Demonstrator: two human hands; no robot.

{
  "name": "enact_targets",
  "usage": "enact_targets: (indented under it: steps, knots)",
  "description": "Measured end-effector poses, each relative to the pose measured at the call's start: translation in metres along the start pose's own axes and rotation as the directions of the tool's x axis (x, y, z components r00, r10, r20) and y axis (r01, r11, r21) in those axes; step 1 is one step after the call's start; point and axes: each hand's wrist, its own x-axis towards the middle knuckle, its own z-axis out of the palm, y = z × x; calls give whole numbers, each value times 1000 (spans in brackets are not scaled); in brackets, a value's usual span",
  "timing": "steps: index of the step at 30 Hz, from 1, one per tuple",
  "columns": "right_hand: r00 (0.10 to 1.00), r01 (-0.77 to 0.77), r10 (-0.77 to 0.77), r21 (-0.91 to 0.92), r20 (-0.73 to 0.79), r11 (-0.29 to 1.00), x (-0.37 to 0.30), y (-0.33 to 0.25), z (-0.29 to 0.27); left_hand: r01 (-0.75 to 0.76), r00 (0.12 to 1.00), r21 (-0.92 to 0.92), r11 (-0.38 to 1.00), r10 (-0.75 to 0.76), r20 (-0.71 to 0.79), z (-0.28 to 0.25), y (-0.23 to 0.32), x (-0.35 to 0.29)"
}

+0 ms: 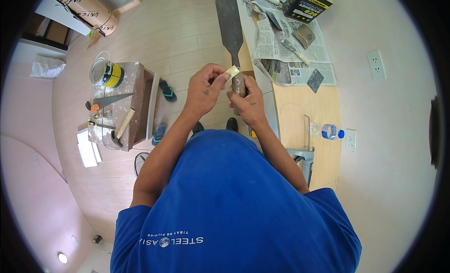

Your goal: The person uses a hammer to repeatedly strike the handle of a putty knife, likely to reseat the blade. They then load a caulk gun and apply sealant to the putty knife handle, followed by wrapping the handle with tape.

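In front of my chest I hold a large flat-bladed chisel point(229, 26), its wide dark blade pointing away from me. My right hand point(247, 103) is closed round its brown handle point(238, 85). A small pale yellow piece point(232, 72), too small to name surely, is pinched between the thumb and fingers of my left hand point(206, 87). This piece lies against the place where the blade's neck meets the handle. Part of the handle is hidden behind my right fingers.
At left, a paint-stained wooden stand point(136, 102) bears an open can point(107, 73), a handsaw point(112, 100) and a hammer point(124, 125). Newspaper point(323, 57) covers part of the right-hand worktop point(300, 102), with a putty knife point(296, 51), a black box point(307, 6) and a plastic bottle point(328, 131).
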Motion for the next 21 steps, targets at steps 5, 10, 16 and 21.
enact_targets:
  steps: [5, 10, 16, 21]
  knots:
    - [1000, -1, 1, 36, -14, 999, -1, 0, -1, 102, 992, -78, 992, -107, -60, -6, -3, -3]
    - [1000, -2, 2, 83, -5, 997, 0, 8, -3, 170, 985, -224, 960, -172, 11, -11, -4, -2]
    - [999, -32, 29, 91, 29, 995, 0, 10, -4, 140, 990, -183, 973, -133, 48, -1, 2, 2]
    - [999, -47, 41, 213, 32, 976, -3, 3, -5, 267, 964, -308, 913, -255, 81, -11, -16, 0]
